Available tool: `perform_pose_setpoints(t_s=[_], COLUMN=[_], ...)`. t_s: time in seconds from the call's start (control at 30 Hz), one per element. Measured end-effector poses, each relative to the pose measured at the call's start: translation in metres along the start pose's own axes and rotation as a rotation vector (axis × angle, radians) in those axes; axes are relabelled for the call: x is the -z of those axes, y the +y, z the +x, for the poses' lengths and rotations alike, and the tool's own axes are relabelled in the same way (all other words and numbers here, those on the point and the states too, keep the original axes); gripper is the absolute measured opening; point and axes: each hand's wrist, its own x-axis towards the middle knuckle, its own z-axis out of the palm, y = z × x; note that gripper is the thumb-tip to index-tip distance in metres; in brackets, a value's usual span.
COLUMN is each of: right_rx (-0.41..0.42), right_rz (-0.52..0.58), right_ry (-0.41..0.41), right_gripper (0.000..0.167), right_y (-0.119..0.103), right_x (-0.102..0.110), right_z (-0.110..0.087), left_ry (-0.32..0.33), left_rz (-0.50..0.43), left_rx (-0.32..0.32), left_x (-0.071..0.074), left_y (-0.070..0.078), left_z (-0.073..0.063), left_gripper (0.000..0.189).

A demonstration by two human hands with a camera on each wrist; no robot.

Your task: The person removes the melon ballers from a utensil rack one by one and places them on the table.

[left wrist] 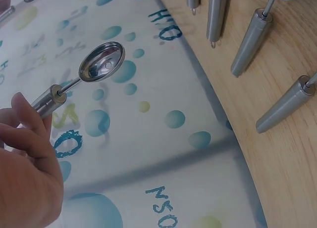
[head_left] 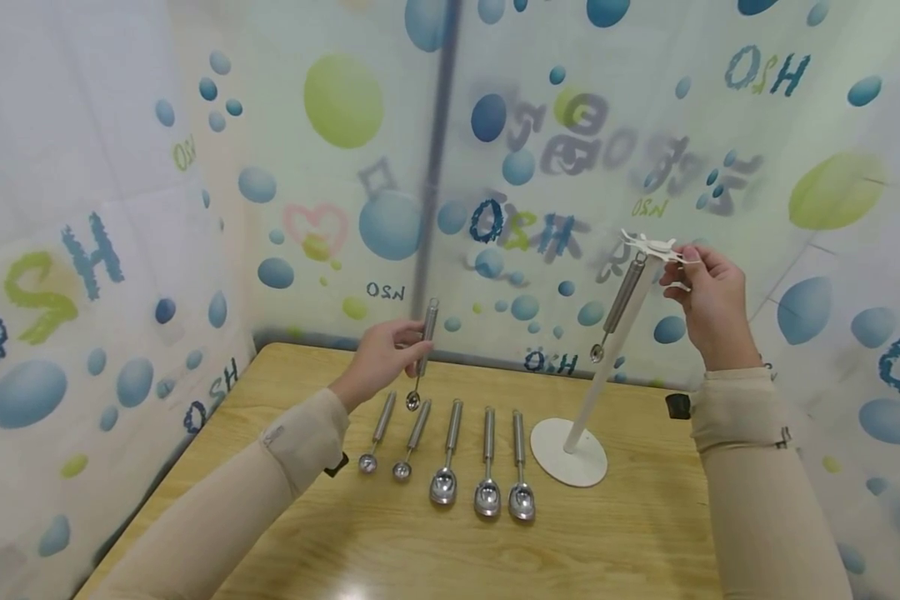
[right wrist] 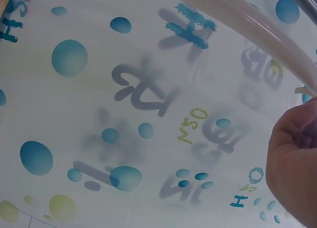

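My left hand (head_left: 381,357) pinches the steel handle of a melon baller (head_left: 431,317), held above the table with its small bowl down. In the left wrist view that melon baller's round bowl (left wrist: 103,62) has a small hole in it. My right hand (head_left: 712,300) grips an arm of the white hook top (head_left: 656,247) of a stand, whose pole (head_left: 600,383) leans in the head view. From a hook on the near left side hangs another melon baller (head_left: 624,298). In the right wrist view the right hand (right wrist: 294,163) is partly cut off, beside the pole (right wrist: 257,27).
On the wooden table (head_left: 615,542) two small melon ballers (head_left: 381,425) and three larger scoops (head_left: 487,467) lie in a row, handles away from me. The stand's round white base (head_left: 588,471) is right of them. Bubble-printed curtains (head_left: 330,192) enclose the table.
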Motion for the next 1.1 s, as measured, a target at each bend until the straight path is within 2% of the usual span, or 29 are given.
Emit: perform_pose_setpoints(t_s=[0.2, 0.37, 0.63, 0.93, 1.1], right_rx=[0.009, 0.010, 0.005, 0.013, 0.023], right_rz=[-0.004, 0.000, -0.004, -0.006, -0.001], right_ry=[-0.001, -0.002, -0.007, -0.006, -0.010], right_gripper=[0.027, 0.027, 0.024, 0.024, 0.024], right_y=[0.003, 0.003, 0.004, 0.002, 0.001], right_x=[0.000, 0.001, 0.001, 0.000, -0.002], right_z=[0.001, 0.002, 0.002, -0.002, -0.001], left_ry=[-0.006, -0.003, 0.015, 0.030, 0.040], left_rz=[0.022, 0.019, 0.024, 0.063, 0.079], left_rx=[0.019, 0.009, 0.010, 0.052, 0.061], left_x=[0.004, 0.008, 0.017, 0.026, 0.031], left_y=[-0.005, -0.013, -0.028, -0.044, -0.051], left_z=[-0.004, -0.007, -0.011, -0.014, -0.017], left_gripper=[0.053, 0.050, 0.034, 0.043, 0.040])
